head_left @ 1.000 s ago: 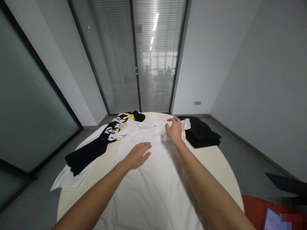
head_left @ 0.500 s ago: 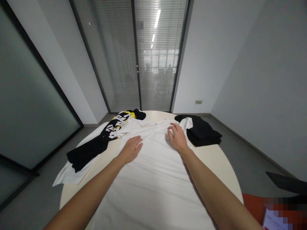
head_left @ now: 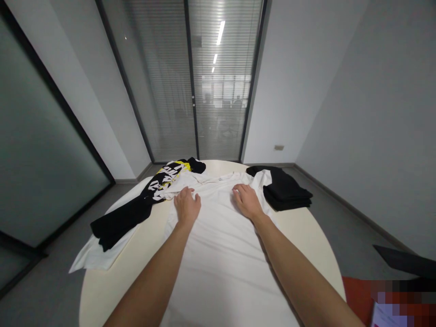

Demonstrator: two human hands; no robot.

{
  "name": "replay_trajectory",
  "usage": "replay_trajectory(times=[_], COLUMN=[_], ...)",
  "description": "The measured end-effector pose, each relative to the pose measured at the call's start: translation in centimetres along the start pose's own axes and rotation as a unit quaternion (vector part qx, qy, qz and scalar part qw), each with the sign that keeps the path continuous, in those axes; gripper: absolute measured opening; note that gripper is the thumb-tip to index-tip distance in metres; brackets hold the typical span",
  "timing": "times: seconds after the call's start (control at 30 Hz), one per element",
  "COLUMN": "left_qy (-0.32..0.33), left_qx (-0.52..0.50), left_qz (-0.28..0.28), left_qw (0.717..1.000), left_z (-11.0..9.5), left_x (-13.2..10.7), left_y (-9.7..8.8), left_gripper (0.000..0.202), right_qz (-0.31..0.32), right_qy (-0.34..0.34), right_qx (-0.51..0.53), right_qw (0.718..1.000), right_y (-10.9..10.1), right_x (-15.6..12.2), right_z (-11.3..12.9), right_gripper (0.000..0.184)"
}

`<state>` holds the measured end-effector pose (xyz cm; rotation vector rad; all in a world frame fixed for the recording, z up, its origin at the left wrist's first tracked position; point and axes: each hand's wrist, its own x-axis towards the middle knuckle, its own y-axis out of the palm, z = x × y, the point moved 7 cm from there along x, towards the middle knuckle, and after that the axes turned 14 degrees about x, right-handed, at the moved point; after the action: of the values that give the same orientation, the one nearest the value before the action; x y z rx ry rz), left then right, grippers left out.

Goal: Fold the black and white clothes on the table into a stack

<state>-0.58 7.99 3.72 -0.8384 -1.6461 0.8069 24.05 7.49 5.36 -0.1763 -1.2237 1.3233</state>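
Note:
A white T-shirt lies spread out across the table, its neckline at the far end and its body running toward me. My left hand rests on the shirt near its left shoulder, thumb apart from the fingers. On the upper right of the chest lies my right hand, fingers spread and slightly bent. Neither hand grips any cloth that I can see. The shirt's right sleeve touches a folded black pile.
To the left, a black garment with white and yellow print lies over white cloth that hangs past the edge of the round table. A red object is at lower right. Glass panels with blinds stand behind.
My left hand has moved up the shirt toward its left shoulder and turned to point away from me. My right hand has drawn slightly back toward me. The view has shifted a little.

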Motion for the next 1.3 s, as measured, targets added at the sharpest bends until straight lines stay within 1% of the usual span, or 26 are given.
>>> replay_trajectory(times=[0.07, 0.1, 0.2, 0.3, 0.43, 0.57, 0.67, 0.8, 0.9, 1.0, 1.07, 1.13, 1.17, 1.23, 1.27, 1.3], left_qy=[0.024, 0.042, 0.072, 0.071, 0.073, 0.054, 0.051, 0.034, 0.007, -0.03, -0.059, -0.078, -0.077, -0.049, -0.025, -0.002], left_qx=[-0.017, -0.024, -0.032, -0.029, 0.01, 0.037, 0.065, 0.085, 0.084, 0.086, 0.083, 0.085, 0.086, 0.079, 0.07, 0.059], left_qz=[-0.046, -0.06, -0.06, -0.04, -0.006, 0.047, 0.083, 0.128, 0.149, 0.142, 0.13, 0.099, 0.074, 0.023, 0.008, 0.005], left_qw=[0.999, 0.997, 0.995, 0.996, 0.997, 0.997, 0.993, 0.988, 0.985, 0.986, 0.986, 0.988, 0.991, 0.995, 0.997, 0.998], left_z=[-0.1, -0.1, 0.2, 0.7, 1.1, 2.0, 2.6, 3.1, 3.3, 3.1, 2.9, 2.4, 2.1, 1.1, 0.6, 0.1], left_x=[-0.5, -0.7, -1.4, -1.9, -2.9, -4.1, -5.0, -5.6, -4.9, -3.3, -2.1, -1.2, -0.8, -0.6, -0.6, -0.7], left_y=[-1.1, -1.5, -2.1, -2.0, -1.3, -0.3, 0.3, 1.0, 1.0, 0.4, 0.2, -0.1, -0.3, -0.6, -0.5, -0.3], left_gripper=[0.026, 0.025, 0.026, 0.029, 0.039, 0.054, 0.061, 0.064, 0.061, 0.053, 0.051, 0.049, 0.048, 0.047, 0.046, 0.046], right_qz=[-0.007, -0.012, -0.025, -0.026, -0.019, -0.021, -0.015, 0.018, 0.056, 0.082, 0.088, 0.088, 0.086, 0.087, 0.091, 0.097], right_qy=[0.009, 0.015, 0.034, 0.049, 0.066, 0.094, 0.108, 0.105, 0.112, 0.141, 0.162, 0.177, 0.179, 0.169, 0.159, 0.149], right_qx=[0.011, 0.017, 0.033, 0.043, 0.053, 0.061, 0.062, 0.047, 0.0, -0.069, -0.108, -0.141, -0.156, -0.174, -0.175, -0.17], right_qw=[1.0, 1.0, 0.999, 0.998, 0.996, 0.993, 0.992, 0.993, 0.992, 0.984, 0.977, 0.97, 0.968, 0.966, 0.967, 0.969], right_y=[-0.3, -0.5, -0.8, -0.8, -1.1, -1.4, -1.3, -0.5, 0.2, 0.8, 1.0, 1.3, 1.4, 1.9, 2.2, 2.6], right_x=[-0.2, -0.3, -0.6, -0.9, -1.7, -2.8, -3.6, -4.0, -3.7, -2.9, -2.2, -1.3, -0.8, 0.2, 0.8, 1.4], right_z=[-0.2, -0.3, -0.5, -0.4, -0.3, -0.8, -1.1, -1.3, -1.3, -1.2, -0.9, -0.5, -0.3, 0.2, 0.5, 0.7], right_gripper=[0.033, 0.033, 0.036, 0.038, 0.04, 0.043, 0.044, 0.042, 0.041, 0.038, 0.036, 0.034, 0.033, 0.03, 0.028, 0.027])
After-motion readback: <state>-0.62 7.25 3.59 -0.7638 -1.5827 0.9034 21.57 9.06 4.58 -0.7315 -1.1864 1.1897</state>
